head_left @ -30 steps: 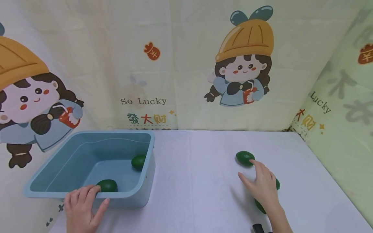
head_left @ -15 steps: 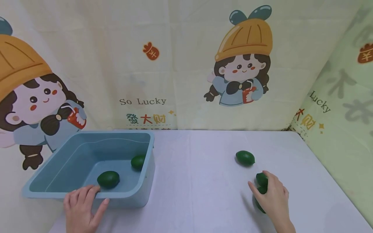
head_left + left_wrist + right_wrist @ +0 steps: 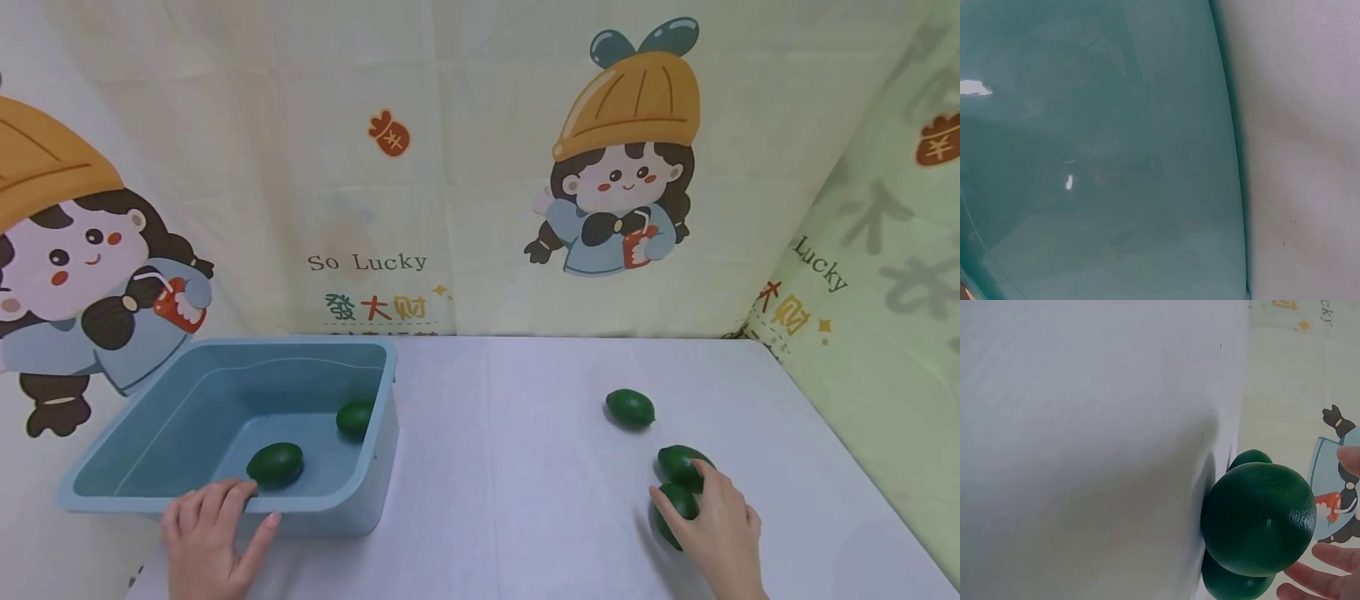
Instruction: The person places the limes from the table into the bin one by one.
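Right hand (image 3: 720,525): at the right front of the bench (image 3: 525,467), fingers curled around the nearest green avocado (image 3: 675,510), which lies on the bench top. The right wrist view shows this fruit (image 3: 1259,519) close up with fingertips (image 3: 1310,578) at its lower edge.

Second avocado (image 3: 678,463): just behind the held one and touching it, with one fingertip against its side.

Third avocado (image 3: 630,407): farther back on the bench, apart from the pair and from the hand.

Left hand (image 3: 210,542): at the left front, gripping the near rim of the blue plastic tub (image 3: 112,492), fingers hooked over the edge and thumb against the outer wall. The left wrist view shows only the tub's wall (image 3: 1097,156) and the white bench cover (image 3: 1304,156) beside it; the hand itself is out of view there.

Tub contents: two avocados, one (image 3: 275,463) near the front wall just beyond the left fingertips, one (image 3: 356,417) toward the back right corner.

Backdrop: printed cloth (image 3: 450,167) with cartoon girls in orange hats and the words "So Lucky", hung behind and to the right of the bench.
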Motion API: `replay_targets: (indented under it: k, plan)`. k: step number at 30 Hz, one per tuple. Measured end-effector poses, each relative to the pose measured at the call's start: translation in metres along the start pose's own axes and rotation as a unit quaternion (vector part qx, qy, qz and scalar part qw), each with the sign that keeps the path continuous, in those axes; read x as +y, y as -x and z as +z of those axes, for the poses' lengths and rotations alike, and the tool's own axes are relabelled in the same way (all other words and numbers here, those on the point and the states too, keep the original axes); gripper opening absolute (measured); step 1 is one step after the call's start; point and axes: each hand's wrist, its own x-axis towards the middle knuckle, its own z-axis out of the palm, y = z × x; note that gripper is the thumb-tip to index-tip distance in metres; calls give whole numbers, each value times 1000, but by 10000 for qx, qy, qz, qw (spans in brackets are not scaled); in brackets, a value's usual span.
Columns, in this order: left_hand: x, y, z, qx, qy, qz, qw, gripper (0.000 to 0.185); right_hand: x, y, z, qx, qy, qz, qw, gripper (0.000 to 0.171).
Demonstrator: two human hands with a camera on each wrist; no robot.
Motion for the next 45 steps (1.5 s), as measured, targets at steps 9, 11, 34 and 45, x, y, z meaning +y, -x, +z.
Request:
replay_targets:
  k: [9, 11, 34, 45]
  plan:
    - [2, 0, -1, -11, 25, -17, 10000, 55, 7, 5, -1, -250, 157, 30, 9996, 86]
    - [3, 0, -2, -39, 23, -49, 10000, 51, 9, 6, -1, -324, 210, 42, 9992, 88]
    - [6, -1, -5, -284, -164, -276, 9991, 49, 19, 4, 1, -1442, 717, 327, 9864, 109]
    - [6, -2, -5, -265, -155, -235, 9993, 49, 21, 3, 3, -1758, 873, 368, 9799, 117]
